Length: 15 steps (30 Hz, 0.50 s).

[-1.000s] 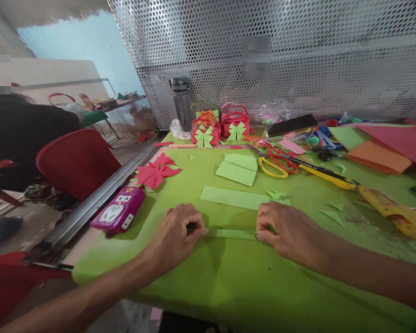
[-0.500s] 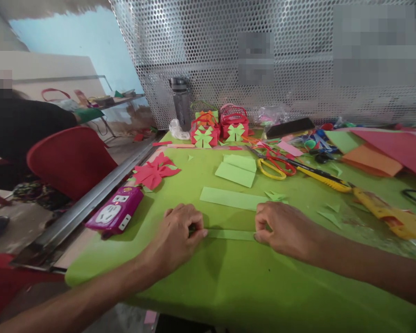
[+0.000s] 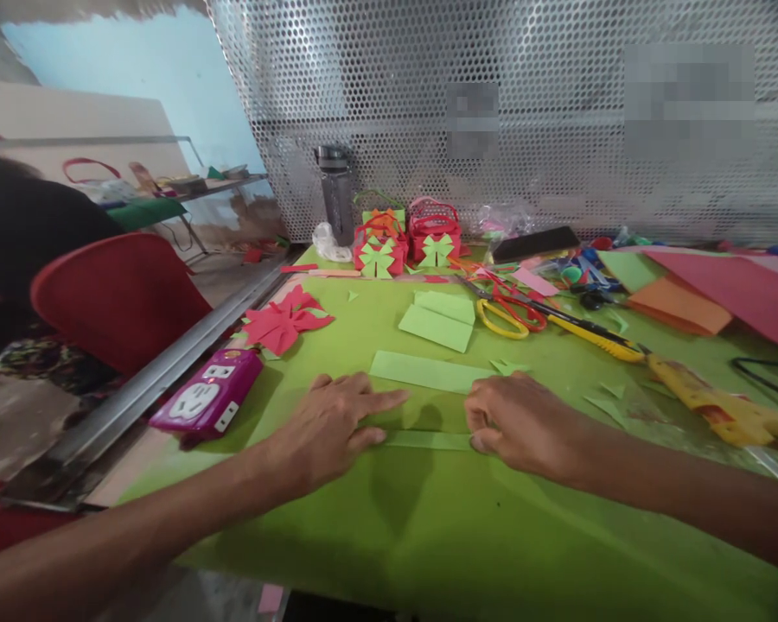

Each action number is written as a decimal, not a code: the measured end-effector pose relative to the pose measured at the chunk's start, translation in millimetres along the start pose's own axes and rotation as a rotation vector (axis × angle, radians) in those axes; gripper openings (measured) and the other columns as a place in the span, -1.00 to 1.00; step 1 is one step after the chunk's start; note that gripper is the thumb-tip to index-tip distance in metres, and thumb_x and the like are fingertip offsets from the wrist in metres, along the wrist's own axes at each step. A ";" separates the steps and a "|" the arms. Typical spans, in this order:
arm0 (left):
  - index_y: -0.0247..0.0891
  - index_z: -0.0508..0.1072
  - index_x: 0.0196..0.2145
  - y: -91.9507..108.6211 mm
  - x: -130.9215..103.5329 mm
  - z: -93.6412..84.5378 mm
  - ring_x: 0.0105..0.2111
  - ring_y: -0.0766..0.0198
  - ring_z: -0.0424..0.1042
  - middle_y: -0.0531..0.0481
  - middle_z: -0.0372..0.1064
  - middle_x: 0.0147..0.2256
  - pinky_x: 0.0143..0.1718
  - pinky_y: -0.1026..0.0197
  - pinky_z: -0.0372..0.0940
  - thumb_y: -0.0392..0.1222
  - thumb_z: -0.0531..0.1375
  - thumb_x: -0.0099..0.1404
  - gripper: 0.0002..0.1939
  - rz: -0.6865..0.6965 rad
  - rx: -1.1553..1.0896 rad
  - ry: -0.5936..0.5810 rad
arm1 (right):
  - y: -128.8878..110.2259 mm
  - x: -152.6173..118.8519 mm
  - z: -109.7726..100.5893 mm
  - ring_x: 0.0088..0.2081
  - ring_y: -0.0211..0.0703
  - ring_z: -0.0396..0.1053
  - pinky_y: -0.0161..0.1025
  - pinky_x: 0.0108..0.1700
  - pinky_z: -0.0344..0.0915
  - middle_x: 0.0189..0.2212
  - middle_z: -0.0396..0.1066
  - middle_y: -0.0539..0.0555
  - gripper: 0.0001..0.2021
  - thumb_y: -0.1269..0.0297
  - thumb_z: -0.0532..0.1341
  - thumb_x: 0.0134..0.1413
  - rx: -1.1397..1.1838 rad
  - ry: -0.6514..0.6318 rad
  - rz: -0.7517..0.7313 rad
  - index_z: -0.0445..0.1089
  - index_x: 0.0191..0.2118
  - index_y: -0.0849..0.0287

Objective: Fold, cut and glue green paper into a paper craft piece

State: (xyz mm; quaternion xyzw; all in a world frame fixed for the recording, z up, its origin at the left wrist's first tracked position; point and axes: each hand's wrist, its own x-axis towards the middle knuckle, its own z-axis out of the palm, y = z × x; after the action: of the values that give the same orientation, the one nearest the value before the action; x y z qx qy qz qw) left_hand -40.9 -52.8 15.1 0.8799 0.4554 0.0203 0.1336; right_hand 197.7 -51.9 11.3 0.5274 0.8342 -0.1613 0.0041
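Observation:
A narrow folded strip of green paper (image 3: 428, 441) lies crosswise on the green table. My right hand (image 3: 515, 423) pinches its right end between thumb and curled fingers. At the other end, my left hand (image 3: 337, 423) is spread, its index finger stretched out over the table and its thumb touching the strip's left end. Just beyond lies a wider flat strip of light green paper (image 3: 428, 371), its right end partly behind my right hand. Farther back is a folded light green sheet (image 3: 437, 320). Small green scraps (image 3: 509, 367) lie close to my right hand.
To the left are a purple power strip (image 3: 211, 393) and a red paper flower (image 3: 285, 320). Scissors (image 3: 502, 320), a yellow cutter (image 3: 589, 333) and a glue gun (image 3: 713, 402) lie right. Small red baskets (image 3: 434, 238) and a bottle (image 3: 335, 194) stand behind. A person (image 3: 32, 216) sits at far left.
My left hand has loosened from its pinch and its index finger now points outward. My right hand keeps its pinch on the strip. The whole view has shifted slightly.

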 end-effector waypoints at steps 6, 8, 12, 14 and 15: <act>0.28 0.07 0.14 -3.2 5.2 -2.3 -0.40 0.27 0.18 0.05 0.16 -0.32 -0.29 0.19 0.03 -0.49 0.03 0.16 -0.26 0.304 0.288 -0.048 | 5.7 -2.1 7.4 -0.40 -0.22 0.23 0.00 -0.09 0.00 -0.50 0.29 -0.07 -0.90 0.45 0.17 -0.16 0.033 0.024 -0.045 0.23 -0.45 0.16; 0.30 -0.02 0.16 -3.2 5.4 -2.0 -0.40 0.26 0.16 0.05 0.14 -0.32 -0.27 0.18 0.02 -0.53 0.03 0.09 -0.17 0.386 0.320 -0.039 | 3.9 -4.1 7.5 -0.34 -0.18 0.25 0.12 -0.01 -0.08 -0.46 0.31 -0.05 -0.89 0.48 0.17 -0.14 0.026 0.032 -0.059 0.24 -0.43 0.15; 0.25 -0.07 0.18 0.2 5.1 -3.9 -0.38 0.24 0.16 0.02 0.14 -0.29 -0.16 0.11 0.01 -0.47 0.07 0.10 -0.18 0.429 0.351 -0.071 | -1.4 -8.6 6.9 -0.25 -0.12 0.26 0.21 0.05 -0.19 -0.42 0.32 -0.05 -0.83 0.56 0.16 -0.15 -0.026 0.066 -0.124 0.25 -0.43 0.14; 0.25 -0.05 0.18 4.3 5.9 -6.0 -0.35 0.21 0.18 0.00 0.15 -0.28 -0.17 0.09 0.02 -0.44 0.08 0.14 -0.22 0.433 0.383 -0.102 | -4.1 -10.5 6.3 -0.23 -0.11 0.25 0.20 0.07 -0.19 -0.41 0.30 -0.04 -0.79 0.61 0.15 -0.15 -0.071 0.109 -0.157 0.27 -0.41 0.14; 0.25 -0.05 0.17 6.4 6.5 -7.0 -0.33 0.19 0.19 -0.01 0.16 -0.28 -0.18 0.09 0.02 -0.43 0.08 0.15 -0.24 0.434 0.401 -0.114 | -5.5 -11.2 5.8 -0.23 -0.12 0.24 0.20 0.07 -0.18 -0.42 0.30 -0.04 -0.77 0.64 0.13 -0.16 -0.101 0.124 -0.173 0.28 -0.41 0.13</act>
State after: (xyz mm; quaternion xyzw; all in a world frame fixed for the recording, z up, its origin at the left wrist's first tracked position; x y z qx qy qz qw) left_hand -33.0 -49.5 22.8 0.9652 0.2436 -0.0912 -0.0248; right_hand 196.9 -65.5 9.3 0.4614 0.8824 -0.0858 -0.0347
